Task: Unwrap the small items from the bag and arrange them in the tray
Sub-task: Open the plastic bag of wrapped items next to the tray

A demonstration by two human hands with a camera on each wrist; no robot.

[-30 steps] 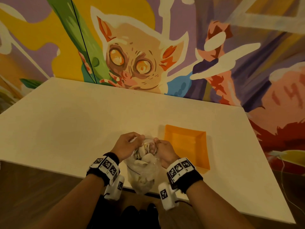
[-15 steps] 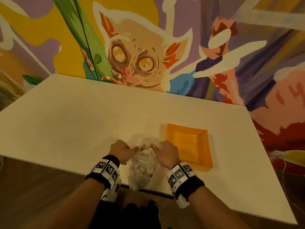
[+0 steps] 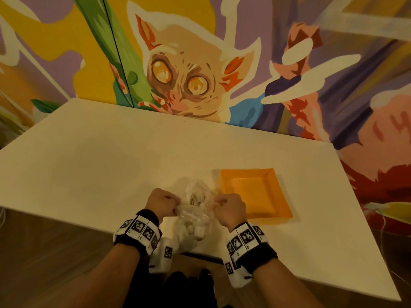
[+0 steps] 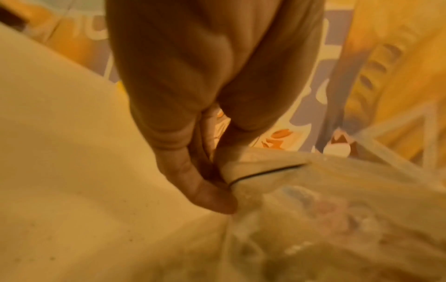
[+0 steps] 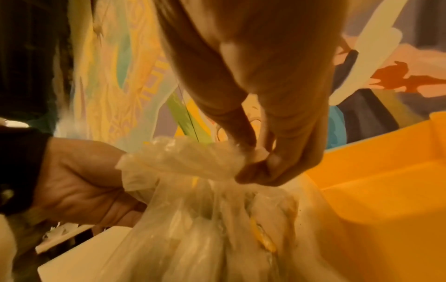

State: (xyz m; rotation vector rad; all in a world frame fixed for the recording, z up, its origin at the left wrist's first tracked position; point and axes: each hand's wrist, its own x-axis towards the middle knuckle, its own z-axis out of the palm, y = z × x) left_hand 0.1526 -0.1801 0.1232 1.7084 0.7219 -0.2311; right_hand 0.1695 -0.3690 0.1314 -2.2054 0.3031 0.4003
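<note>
Clear plastic bag (image 3: 195,215) sits at the near edge of the table (image 3: 93,165), lower part hanging over that edge, small pale wrapped items (image 3: 196,228) packed inside. Left hand (image 3: 161,202) pinches the bag's left top edge, fingers curled round the plastic; left wrist view shows thumb and fingers (image 4: 207,198) clamped on a folded bit of bag (image 4: 313,200) with a thin dark line along the fold. Right hand (image 3: 230,210) pinches the right top edge; right wrist view shows its fingertips (image 5: 270,167) gripping a twisted bunch of plastic, bag (image 5: 205,219) stretched between it and the left hand (image 5: 79,183). Bag mouth pulled taut between both hands. Items inside blurred, yellowish bits show through (image 5: 263,240); count cannot be told.

Orange tray (image 3: 278,210) lies on the table just right of the bag, near the right hand, toward the near-right part of the table. Tray wall (image 5: 376,171) close beside the bag in the right wrist view. Nothing seen in the tray.

Both wrists wear black bands with marker tags (image 3: 139,230). Painted mural wall (image 3: 178,81) runs behind the far table edge.
</note>
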